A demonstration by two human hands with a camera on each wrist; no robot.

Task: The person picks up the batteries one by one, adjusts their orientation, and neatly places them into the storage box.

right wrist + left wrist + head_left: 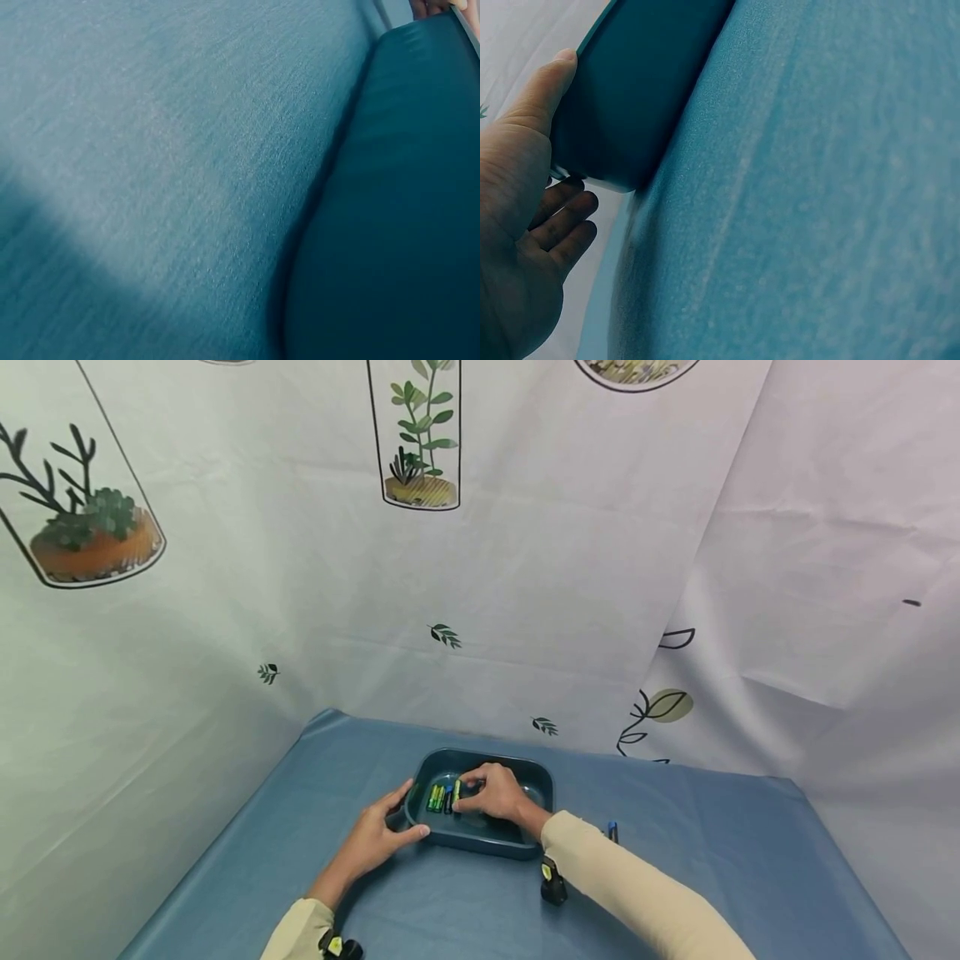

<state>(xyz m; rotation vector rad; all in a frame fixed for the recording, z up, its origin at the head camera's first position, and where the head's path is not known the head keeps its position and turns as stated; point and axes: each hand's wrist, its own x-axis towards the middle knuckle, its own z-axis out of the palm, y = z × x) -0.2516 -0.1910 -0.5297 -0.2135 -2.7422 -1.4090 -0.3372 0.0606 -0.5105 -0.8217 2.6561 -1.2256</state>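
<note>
The left hand (371,837) of the person grasps the left end of a dark teal tray (472,842): the thumb lies on the rim at the near corner, and the other fingers go around the outer side. The right hand (495,791) is inside the tray, and between its thumb and fingers it pinches a yellow-green battery (457,790), which stands at the right end of a short row. Just beside it, to the left, lie a blue-and-black battery (448,800) and two green batteries (436,798), all in the left part of the tray. The tray rests on a blue cloth (465,902), near its far edge. To the right of the tray, a small blue-and-black object (612,832) is on the cloth, partly hidden behind the right sleeve (637,893); what it is exactly, one cannot tell. Behind the table hangs a pale sheet (525,593) with printed plants.
</note>
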